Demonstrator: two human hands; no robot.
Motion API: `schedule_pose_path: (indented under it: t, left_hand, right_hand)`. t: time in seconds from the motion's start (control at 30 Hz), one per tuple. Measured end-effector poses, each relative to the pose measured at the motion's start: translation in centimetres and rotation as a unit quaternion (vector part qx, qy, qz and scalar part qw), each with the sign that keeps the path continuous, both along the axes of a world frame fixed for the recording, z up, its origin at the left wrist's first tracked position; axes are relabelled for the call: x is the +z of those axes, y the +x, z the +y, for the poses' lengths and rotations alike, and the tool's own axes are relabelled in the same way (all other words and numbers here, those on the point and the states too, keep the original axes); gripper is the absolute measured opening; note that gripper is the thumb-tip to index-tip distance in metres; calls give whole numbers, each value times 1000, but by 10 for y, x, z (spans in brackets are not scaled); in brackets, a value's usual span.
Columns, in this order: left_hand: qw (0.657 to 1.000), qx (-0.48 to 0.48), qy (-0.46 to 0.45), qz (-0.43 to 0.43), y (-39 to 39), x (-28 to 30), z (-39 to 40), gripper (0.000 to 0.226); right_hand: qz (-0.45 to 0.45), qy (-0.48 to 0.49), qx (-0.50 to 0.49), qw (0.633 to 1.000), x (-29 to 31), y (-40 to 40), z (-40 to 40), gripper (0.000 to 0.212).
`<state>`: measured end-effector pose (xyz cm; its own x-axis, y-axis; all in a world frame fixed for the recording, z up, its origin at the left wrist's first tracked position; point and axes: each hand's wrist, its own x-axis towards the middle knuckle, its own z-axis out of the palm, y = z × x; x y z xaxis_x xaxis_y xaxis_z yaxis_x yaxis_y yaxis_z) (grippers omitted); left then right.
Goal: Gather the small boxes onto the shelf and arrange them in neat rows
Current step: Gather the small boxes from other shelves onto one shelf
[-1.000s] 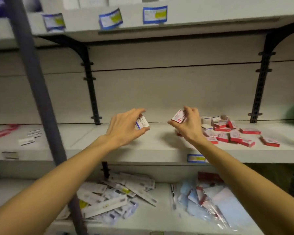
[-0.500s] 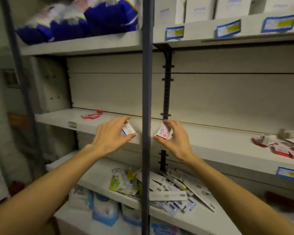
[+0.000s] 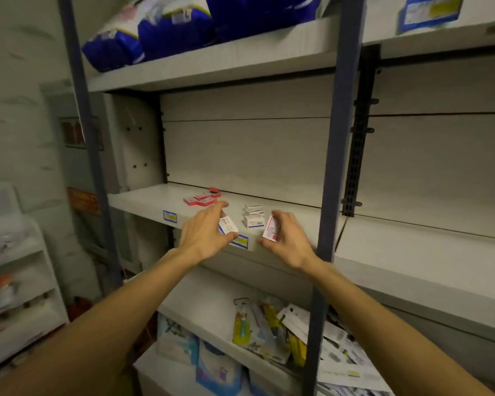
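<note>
the shelf (image 3: 143, 202) carries a loose red pile (image 3: 202, 199) at its back left and a small white stack (image 3: 253, 215) nearer the front edge. the left hand (image 3: 205, 235) pinches a blue-striped box (image 3: 228, 225) between thumb and fingers, and the right hand (image 3: 287, 238) pinches a red-marked box (image 3: 271, 228), both just in front of the stack. i judge the risk to be a knuckle nudging the stack crooked, or a box set on the lip tipping off onto the clutter below.
</note>
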<state>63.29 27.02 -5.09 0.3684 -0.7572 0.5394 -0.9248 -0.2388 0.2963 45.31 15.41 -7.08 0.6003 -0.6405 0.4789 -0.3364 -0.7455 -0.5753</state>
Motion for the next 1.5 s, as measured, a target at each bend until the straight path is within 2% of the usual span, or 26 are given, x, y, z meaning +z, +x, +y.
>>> schedule_pose_path:
  t: [0.17, 0.33, 0.53, 0.63, 0.73, 0.83, 0.9, 1.03, 1.2, 1.4, 1.5]
  left_hand:
    - [1000, -14, -5, 14, 24, 4, -53, 85]
    - [999, -37, -3, 11, 40, 16, -103, 81]
    - [995, -87, 3, 39, 59, 8, -158, 74]
    - [991, -113, 24, 66, 72, 2, -181, 74]
    - [982, -168, 25, 79, 92, -1, -192, 76]
    - [976, -197, 11, 91, 134, 4, -198, 66]
    - [984, -167, 29, 50, 179, 12, -206, 58]
    - [989, -117, 82, -47, 267, 15, -221, 48]
    - [985, -119, 91, -83, 341, 1, -235, 35]
    - [985, -124, 97, -71, 391, -12, -260, 41]
    - [985, -133, 96, -56, 401, -19, -268, 40]
  right_hand:
    - [-29, 55, -95, 994, -4, 32, -41, 83]
    - [-11, 111, -132, 985, -3, 47, -64, 91]
    - [-36, 76, -231, 969, 9, 68, -91, 54]
    - [-58, 69, -255, 963, 16, 79, -110, 61]
    - [-68, 64, -248, 964, 24, 97, -125, 80]
    - [-89, 55, -243, 964, 34, 128, -136, 81]
    - [-88, 61, -237, 966, 42, 160, -139, 80]
    - [-22, 56, -189, 980, 50, 238, -143, 79]
    - [72, 57, -166, 982, 26, 342, -150, 88]
    - [97, 65, -198, 973, 1, 405, -168, 62]
    - [95, 72, -197, 973, -5, 415, -175, 63]
